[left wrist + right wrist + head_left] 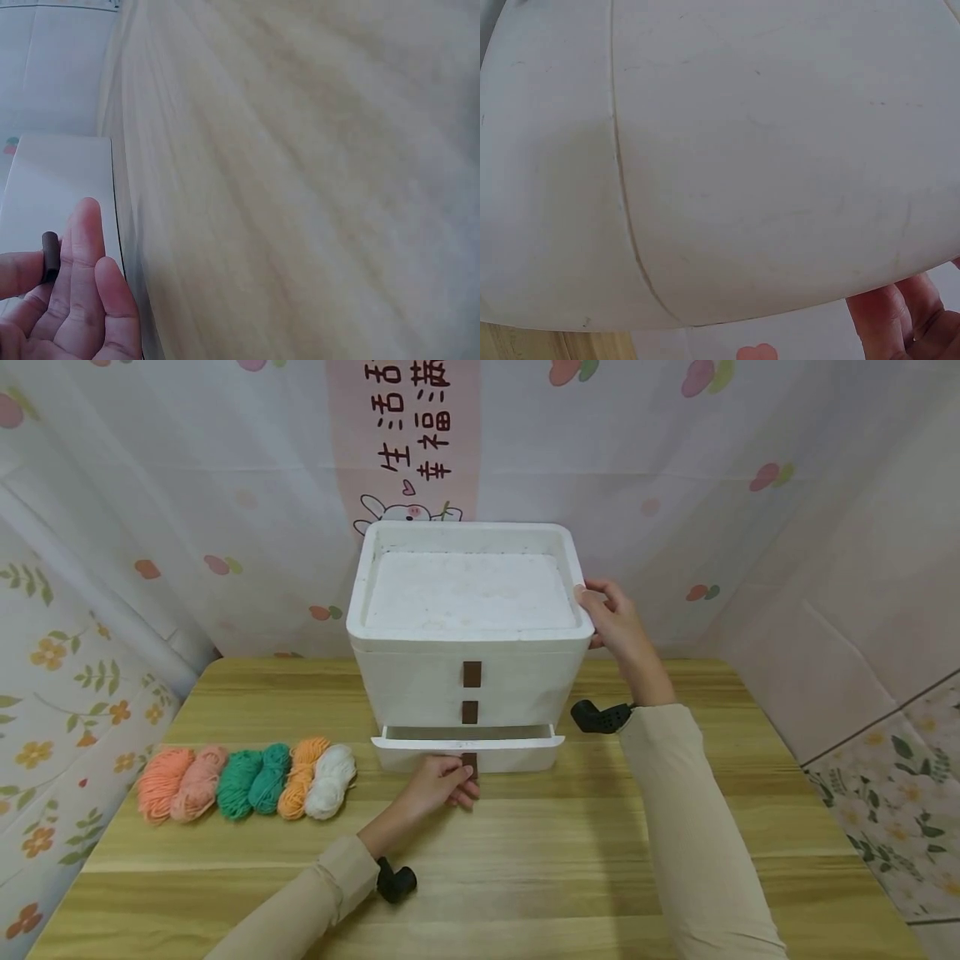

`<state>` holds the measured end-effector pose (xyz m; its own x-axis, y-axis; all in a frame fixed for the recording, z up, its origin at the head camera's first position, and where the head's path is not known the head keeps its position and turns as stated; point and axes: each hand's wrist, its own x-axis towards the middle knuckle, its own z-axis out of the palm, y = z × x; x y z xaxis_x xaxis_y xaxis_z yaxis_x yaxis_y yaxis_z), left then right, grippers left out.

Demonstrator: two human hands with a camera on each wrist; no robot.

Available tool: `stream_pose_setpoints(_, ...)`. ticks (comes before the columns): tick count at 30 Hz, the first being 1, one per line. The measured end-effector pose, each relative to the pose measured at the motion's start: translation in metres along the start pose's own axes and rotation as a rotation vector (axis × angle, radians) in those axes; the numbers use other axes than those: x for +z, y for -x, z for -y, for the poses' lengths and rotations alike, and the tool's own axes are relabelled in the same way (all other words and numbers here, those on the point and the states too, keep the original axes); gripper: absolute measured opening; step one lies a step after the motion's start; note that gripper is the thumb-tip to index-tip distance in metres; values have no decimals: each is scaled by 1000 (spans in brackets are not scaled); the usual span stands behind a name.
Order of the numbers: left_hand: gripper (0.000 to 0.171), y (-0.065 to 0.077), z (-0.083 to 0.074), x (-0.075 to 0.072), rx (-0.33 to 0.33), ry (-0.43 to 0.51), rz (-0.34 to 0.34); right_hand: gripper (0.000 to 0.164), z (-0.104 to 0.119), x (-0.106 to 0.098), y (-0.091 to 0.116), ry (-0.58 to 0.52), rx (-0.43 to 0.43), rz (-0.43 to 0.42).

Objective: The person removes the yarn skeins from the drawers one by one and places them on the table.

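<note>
A white drawer cabinet [408,685] with a recessed top stands at the back of the wooden table. Its bottom drawer [420,760] is pulled partway out; the two drawers above look closed. My left hand [435,787] pinches the brown pull tab [51,256] of that bottom drawer between thumb and forefinger, the other fingers extended below. On the other side, my right hand [617,620] grips the cabinet's upper right rim, thumb on top. In the right wrist view the cabinet's side wall [780,150] fills most of the picture, with some fingers [881,319] at its edge.
Left of the cabinet lies a row of yarn skeins: coral ones [163,783], green ones [238,785], an orange one [303,777] and a white one [332,781]. A printed curtain [262,510] hangs close behind the cabinet.
</note>
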<state>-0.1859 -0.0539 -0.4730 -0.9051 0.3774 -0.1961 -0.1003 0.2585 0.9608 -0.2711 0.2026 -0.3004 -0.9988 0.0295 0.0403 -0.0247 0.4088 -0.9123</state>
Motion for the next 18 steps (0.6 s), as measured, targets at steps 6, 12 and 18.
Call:
stream_pose_setpoints(6,28,-7,-3,-2,-9,-37,-39,58,0,0,-1,5,1,-2)
stream_pose_setpoints(12,28,-8,-16,-2,-9,-51,-57,58,-1,1,-2,7,5,-4)
stream_pose_setpoints(18,29,-22,-7,-3,27,-74,-84,59,-2,1,-2,10,8,-6)
